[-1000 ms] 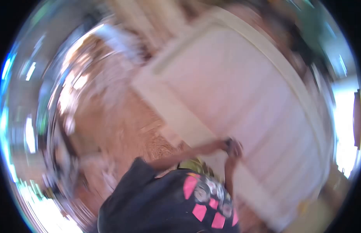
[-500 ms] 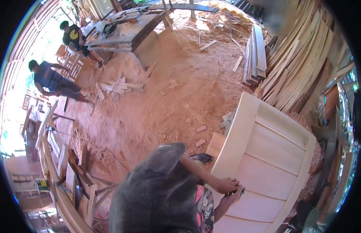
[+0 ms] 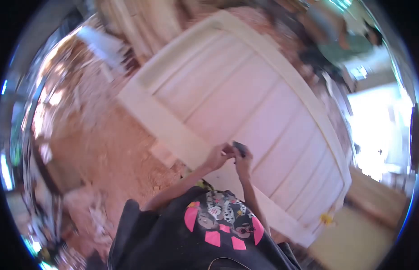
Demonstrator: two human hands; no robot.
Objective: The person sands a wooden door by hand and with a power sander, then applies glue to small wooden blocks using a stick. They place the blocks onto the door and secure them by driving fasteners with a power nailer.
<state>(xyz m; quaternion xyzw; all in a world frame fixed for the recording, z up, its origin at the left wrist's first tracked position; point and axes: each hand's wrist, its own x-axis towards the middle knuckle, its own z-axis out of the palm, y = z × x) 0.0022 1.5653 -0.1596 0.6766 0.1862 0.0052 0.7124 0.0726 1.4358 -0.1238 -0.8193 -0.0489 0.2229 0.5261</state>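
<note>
A pale wooden panel (image 3: 268, 103) with grooved slats and a wide frame lies in front of me. Over its near frame rail my two hands come together. My right hand (image 3: 243, 163) is closed around a small dark piece (image 3: 239, 147), whose exact kind the blur hides. The fingers of my left hand (image 3: 218, 157) are curled and pinched at the side of that same piece. Both forearms reach out from a dark shirt (image 3: 173, 234) with a pink and grey print.
Reddish ground (image 3: 110, 153) strewn with shavings stretches to the left. Stacked boards (image 3: 142, 22) stand beyond the panel. Another person (image 3: 342, 45) is at the upper right, blurred. A pale flat board (image 3: 358, 238) lies at the lower right, near a small yellow thing (image 3: 326, 219).
My view has swung right, so the panel now fills the middle. Earlier my hands were together lower on the panel around a small dark item; now they are near its rail.
</note>
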